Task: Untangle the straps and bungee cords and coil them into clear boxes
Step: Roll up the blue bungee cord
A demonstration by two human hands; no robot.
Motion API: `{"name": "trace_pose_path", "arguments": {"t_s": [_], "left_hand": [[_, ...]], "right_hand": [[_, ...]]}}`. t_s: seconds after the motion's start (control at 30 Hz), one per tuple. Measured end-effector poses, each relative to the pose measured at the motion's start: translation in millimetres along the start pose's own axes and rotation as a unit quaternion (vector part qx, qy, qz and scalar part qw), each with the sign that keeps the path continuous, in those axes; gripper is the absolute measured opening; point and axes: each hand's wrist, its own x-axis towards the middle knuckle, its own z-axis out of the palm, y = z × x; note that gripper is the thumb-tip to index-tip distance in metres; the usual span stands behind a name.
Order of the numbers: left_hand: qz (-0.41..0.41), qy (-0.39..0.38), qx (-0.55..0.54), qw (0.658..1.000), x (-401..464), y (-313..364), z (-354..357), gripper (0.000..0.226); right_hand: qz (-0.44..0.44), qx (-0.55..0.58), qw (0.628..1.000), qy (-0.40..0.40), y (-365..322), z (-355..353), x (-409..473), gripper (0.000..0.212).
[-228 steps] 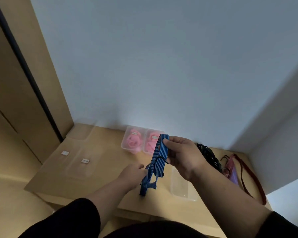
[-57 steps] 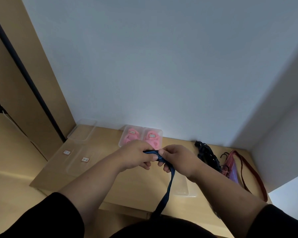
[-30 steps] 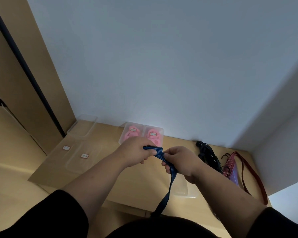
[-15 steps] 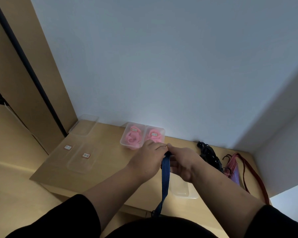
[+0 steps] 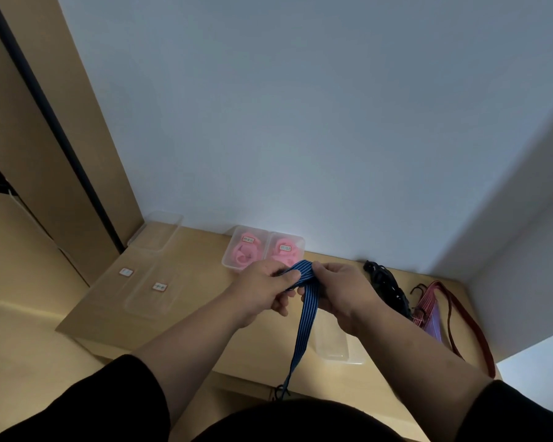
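We are in the coiling step, as we judge it: the blue striped strap [image 5: 307, 309] is held up above the table [image 5: 205, 317], its top end folded over between our two hands, while the rest hangs straight down to a dark end piece near the table's front edge. Our left hand [image 5: 262, 290] pinches the folded end with thumb and curled fingers; our right hand [image 5: 339, 290] grips the same fold from the other side, fingers wrapped round it.

The next move, we think, calls for feeding the hanging length up turn by turn, keeping the band flat, and then lowering the coil into the empty clear box [image 5: 332, 342] just below our right wrist.

Two boxes by the wall already hold pink coils [image 5: 264, 250]. A black tangle [image 5: 387, 285] and red straps [image 5: 434, 309] lie to the right, apparently not yet sorted.

We cannot see how many turns sit inside the fold, as our fingers cover it. The hook at the strap's lower end is too dark to make out, and the clear lids [image 5: 144, 290] at left are faint, their labels unreadable.
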Motion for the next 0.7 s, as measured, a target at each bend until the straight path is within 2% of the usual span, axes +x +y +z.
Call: {"name": "trace_pose_path", "arguments": {"t_s": [0.07,0.17,0.33,0.47,0.53,0.7], "left_hand": [[0.036,0.005,0.094,0.995,1,3,-6,0.008],[0.094,0.040,0.274,0.956,1,8,-12,0.004],[0.212,0.041,0.393,0.894,1,13,-15,0.008],[0.246,0.017,0.444,0.861,2,10,-19,0.015],[0.257,0.015,0.474,0.842,1,8,-20,0.017],[0.341,0.009,0.486,0.805,-2,2,-22,0.016]], "right_hand": [[0.025,-0.003,1.000,-0.013,2,0,-3,0.038],[0.067,0.026,0.997,-0.035,4,2,-7,0.036],[0.114,0.085,0.986,-0.082,3,4,-12,0.017],[0.163,0.091,0.978,-0.089,4,3,-14,0.012],[0.164,0.081,0.979,-0.094,5,5,-15,0.017],[0.184,0.093,0.977,-0.061,7,10,-12,0.058]]}}
